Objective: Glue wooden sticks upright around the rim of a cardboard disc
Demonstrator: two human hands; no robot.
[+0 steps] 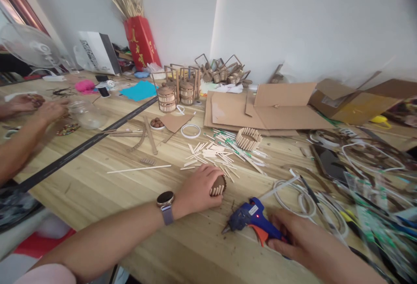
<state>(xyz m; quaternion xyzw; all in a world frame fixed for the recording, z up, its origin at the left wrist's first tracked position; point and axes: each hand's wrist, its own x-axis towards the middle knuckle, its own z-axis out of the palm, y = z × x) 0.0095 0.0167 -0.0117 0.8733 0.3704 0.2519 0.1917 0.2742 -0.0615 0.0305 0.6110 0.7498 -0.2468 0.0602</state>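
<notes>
My left hand (202, 189) is wrapped round a small brown disc edged with short wooden sticks (217, 187), resting at the table's middle. Part of that piece is hidden under my fingers. In my right hand (295, 236) is a blue glue gun (252, 219) with an orange trigger and a small red light, its nozzle pointing left towards the table. Just beyond my left hand lies a loose heap of cut sticks (211, 153). A ring of upright sticks (248, 139) stands farther back, and one long thin stick (139, 169) lies to the left.
Flattened cardboard (234, 112) lies at the back, near finished stick baskets with handles (167, 98). White hoops (296, 199), strips and plastic packets crowd the right side. At the left, another person's hands (48, 109) work beside a clear jar (85, 113). A black strip (87, 143) crosses the table.
</notes>
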